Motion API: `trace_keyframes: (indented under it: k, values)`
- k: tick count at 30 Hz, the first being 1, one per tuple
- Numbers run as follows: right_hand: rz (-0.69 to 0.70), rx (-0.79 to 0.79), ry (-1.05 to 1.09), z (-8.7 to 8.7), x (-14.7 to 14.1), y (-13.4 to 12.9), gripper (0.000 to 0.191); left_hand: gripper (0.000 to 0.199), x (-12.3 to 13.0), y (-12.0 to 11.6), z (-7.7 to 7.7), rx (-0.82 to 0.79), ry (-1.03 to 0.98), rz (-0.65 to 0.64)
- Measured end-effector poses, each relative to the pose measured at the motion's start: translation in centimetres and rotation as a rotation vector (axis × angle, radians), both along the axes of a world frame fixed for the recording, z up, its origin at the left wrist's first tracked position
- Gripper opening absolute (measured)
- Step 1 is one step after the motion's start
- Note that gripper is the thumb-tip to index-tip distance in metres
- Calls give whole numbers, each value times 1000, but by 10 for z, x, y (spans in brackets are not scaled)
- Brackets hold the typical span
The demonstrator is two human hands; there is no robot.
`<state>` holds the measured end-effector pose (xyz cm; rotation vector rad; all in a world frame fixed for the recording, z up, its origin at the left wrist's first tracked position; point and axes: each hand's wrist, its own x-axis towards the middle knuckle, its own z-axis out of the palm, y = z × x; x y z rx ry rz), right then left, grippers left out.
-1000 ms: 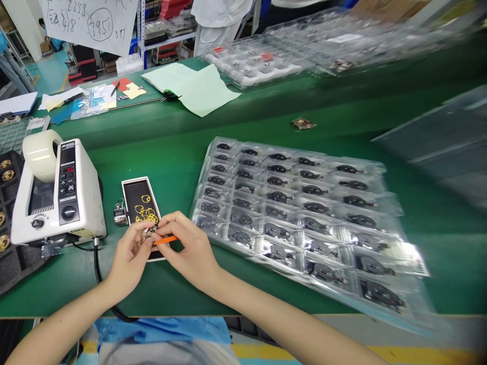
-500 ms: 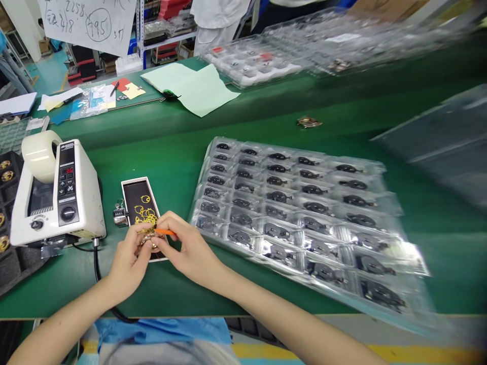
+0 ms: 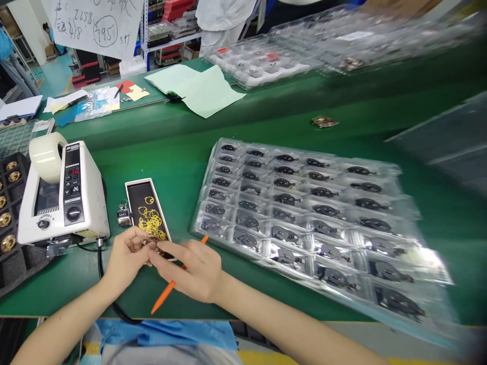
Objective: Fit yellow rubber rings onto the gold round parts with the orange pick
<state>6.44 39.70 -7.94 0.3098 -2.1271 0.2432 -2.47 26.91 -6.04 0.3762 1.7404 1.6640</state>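
Near the front of the green table, my left hand point(image 3: 128, 253) pinches a small round metallic part point(image 3: 151, 242). My right hand point(image 3: 192, 266) has its thumb and fingertips on the same part, while an orange stick point(image 3: 164, 298) lies across and between its fingers, one end pointing down-left. Just behind both hands is a shallow white-rimmed box point(image 3: 157, 195) with a dark bottom, holding many thin yellow rings point(image 3: 151, 223). The fingers hide the lower end of the box and much of the metallic part.
A white tape dispenser point(image 3: 89, 203) and a small tally counter point(image 3: 124, 217) stand left of the box. Dark foam with gold parts point(image 3: 19, 268) is at far left. Clear trays with black parts point(image 3: 266, 223) cover the right. A loose metallic piece point(image 3: 324, 122) lies behind them.
The orange stick has turned from the metallic part to lie back across my right hand's fingers. My right fingertips now press on the part. The view has shifted slightly.
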Motion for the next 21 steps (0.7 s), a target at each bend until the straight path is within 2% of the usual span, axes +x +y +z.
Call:
trace_keyframes:
  k: [2,5,8,12,21]
  values:
    - [-49,-41,-32,-1,-3,1,19,36,0,0,1,26,-89,-9]
    - [-78,-141,-67,-3,-7,4,13,40,2,0,5,54,-120,-15]
    - [-36,-220,-85,-6,-8,7,7,38,6,-1,7,71,-97,-2]
    - [37,-273,-115,-8,-8,7,11,34,12,-2,5,63,-48,44]
    - [2,-131,-33,-10,-11,7,10,26,19,-2,-6,26,114,92]
